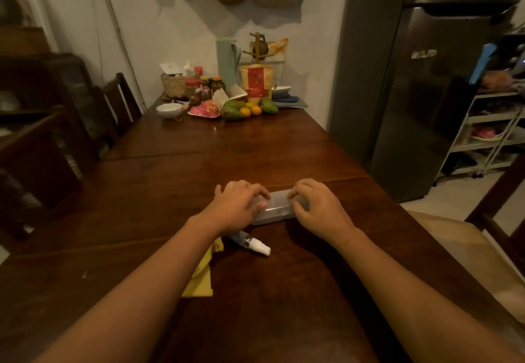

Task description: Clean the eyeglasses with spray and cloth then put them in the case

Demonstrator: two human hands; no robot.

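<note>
A translucent grey eyeglass case [277, 208] lies closed on the dark wooden table [284, 291]. My left hand [237, 203] grips its left end, fingers curled over the lid. My right hand [315, 206] grips the right end the same way. The eyeglasses are not visible; whether they lie inside the case I cannot tell. A small spray bottle [251, 243] with a white cap lies on its side just in front of the case. A yellow cloth [203, 271] lies partly under my left forearm.
At the far end of the table stand a white bowl [169, 110], jars, a pink dish, green mangoes and oranges [244, 108]. Wooden chairs [119, 101] line the left side. A grey fridge [412, 92] and a shelf trolley [488, 135] stand on the right.
</note>
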